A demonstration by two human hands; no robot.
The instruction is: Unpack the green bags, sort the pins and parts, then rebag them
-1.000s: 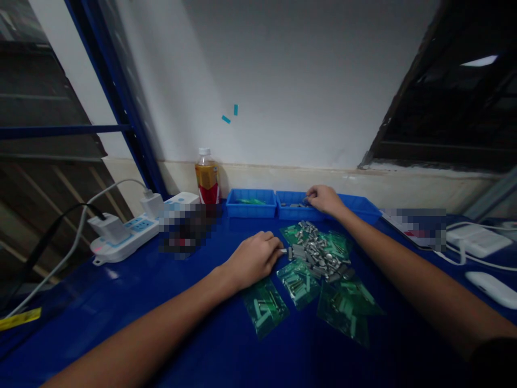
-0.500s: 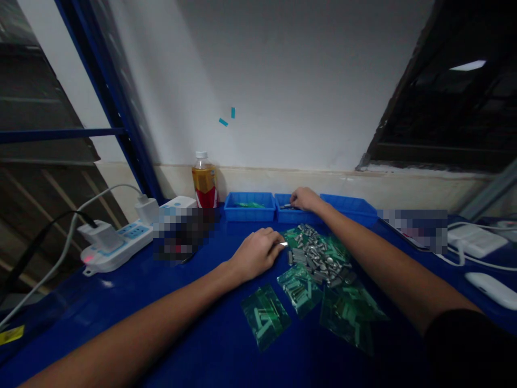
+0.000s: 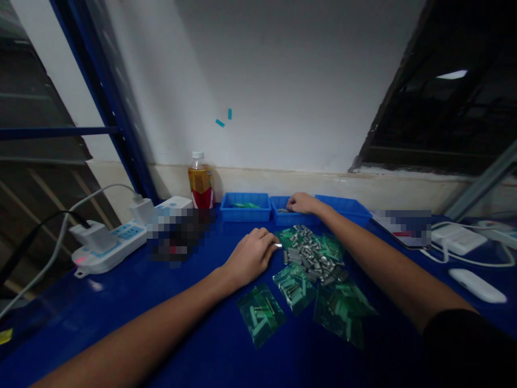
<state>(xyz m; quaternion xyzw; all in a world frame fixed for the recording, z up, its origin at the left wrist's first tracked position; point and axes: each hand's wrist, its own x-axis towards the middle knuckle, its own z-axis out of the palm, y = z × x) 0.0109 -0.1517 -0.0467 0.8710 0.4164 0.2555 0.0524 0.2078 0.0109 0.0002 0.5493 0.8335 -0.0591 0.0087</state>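
My left hand [image 3: 251, 254] rests on the blue tabletop, its fingers closed on a small shiny metal piece [image 3: 278, 245] that sticks out at the fingertips. To its right lies a pile of small metal parts [image 3: 317, 256]. My right hand [image 3: 302, 203] reaches over the pile into the middle blue bin [image 3: 293, 218], where some grey parts [image 3: 283, 210] show beside the fingers. Its fingertips are bent together down in the bin, and what they hold is hidden. Green clear bags with screws and plugs lie nearer me: one bag [image 3: 262, 314] at left, another bag [image 3: 294, 288] beside it.
A left blue bin [image 3: 245, 214] holds green bags; a right blue bin [image 3: 343, 210] stands beside the middle one. A drink bottle [image 3: 201, 186] and a white power strip [image 3: 109, 250] stand at left. At right are a white charger [image 3: 458, 238] and a white case [image 3: 476, 285].
The whole view has shifted slightly, so things sit a little further left. My right hand stays in the middle bin, and my left hand keeps its metal piece.
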